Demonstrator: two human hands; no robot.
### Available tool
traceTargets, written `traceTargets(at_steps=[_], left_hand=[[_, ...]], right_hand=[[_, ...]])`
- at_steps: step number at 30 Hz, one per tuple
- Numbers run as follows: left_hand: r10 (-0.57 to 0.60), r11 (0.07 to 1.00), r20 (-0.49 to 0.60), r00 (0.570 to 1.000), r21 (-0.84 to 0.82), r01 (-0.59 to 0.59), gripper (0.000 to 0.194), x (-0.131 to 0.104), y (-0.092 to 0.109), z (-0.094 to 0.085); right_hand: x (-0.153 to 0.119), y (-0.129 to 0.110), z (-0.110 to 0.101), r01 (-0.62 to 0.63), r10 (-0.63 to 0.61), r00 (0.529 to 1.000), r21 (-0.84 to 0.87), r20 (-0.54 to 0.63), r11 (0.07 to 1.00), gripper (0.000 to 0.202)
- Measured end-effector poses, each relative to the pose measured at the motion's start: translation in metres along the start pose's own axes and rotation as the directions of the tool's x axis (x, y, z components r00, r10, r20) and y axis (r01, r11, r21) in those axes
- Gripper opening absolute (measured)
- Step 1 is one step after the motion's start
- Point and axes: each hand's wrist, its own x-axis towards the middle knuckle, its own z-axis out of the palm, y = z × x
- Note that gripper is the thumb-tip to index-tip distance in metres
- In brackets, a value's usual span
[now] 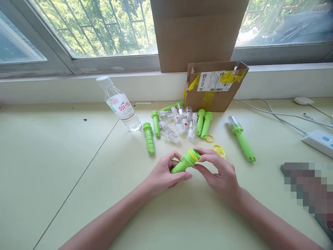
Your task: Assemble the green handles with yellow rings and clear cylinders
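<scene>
My left hand (pixel 165 175) is wrapped round a ribbed green plastic handle (pixel 180 167), which tilts with its threaded end up and to the right. A yellow ring (pixel 193 155) sits around that threaded end. Thumb and fingers of my right hand (pixel 221 170) pinch the ring at the handle's rim. Just beyond my right hand lie a few loose yellow rings (pixel 219 149). Farther back are several green handles (pixel 149 139) and a cluster of clear plastic tubes (pixel 169 132). A green handle with a clear top (pixel 241 139) lies apart on the right.
A water bottle (pixel 122 107) stands at the back left. Behind the parts is an open cardboard box (pixel 215 97) against the window wall. White cables (pixel 281 114) and a power strip (pixel 319 140) lie at right, above a pixelated phone-like object (pixel 307 194).
</scene>
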Motion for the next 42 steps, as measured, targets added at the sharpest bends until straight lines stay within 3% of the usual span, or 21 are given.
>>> traceTargets(at_steps=[12, 21, 29, 35, 42], left_hand=[[0.025, 0.996, 0.034, 0.999, -0.088, -0.022, 0.030, 0.0020, -0.0029, -0.0026], [0.070, 0.997, 0.112, 0.991, -0.019, -0.069, 0.033, -0.0005, 0.0006, -0.0044], [0.023, 0.998, 0.068, 0.997, 0.060, -0.027, 0.029, -0.0012, 0.0007, -0.0013], [-0.015, 1.000, 0.039, 0.999, 0.009, 0.015, 0.034, -0.0016, -0.0001, 0.0002], [0.000, 0.999, 0.028, 1.000, -0.034, 0.001, 0.029, 0.0004, -0.0004, -0.0009]], right_hand=[[0.0030, -0.0004, -0.0027, 0.039, -0.039, 0.999, -0.023, 0.019, 0.999, 0.028], [0.0010, 0.0010, -0.0021, 0.036, -0.036, 0.999, -0.021, -0.004, 0.999, 0.028], [0.0011, 0.0000, -0.0013, 0.022, -0.021, 1.000, -0.006, 0.011, 1.000, 0.027], [0.0005, 0.0002, 0.0000, 0.039, -0.040, 0.999, 0.004, 0.010, 0.999, 0.028], [0.0001, 0.0004, -0.0003, -0.021, 0.021, 1.000, 0.028, -0.007, 0.999, 0.026]])
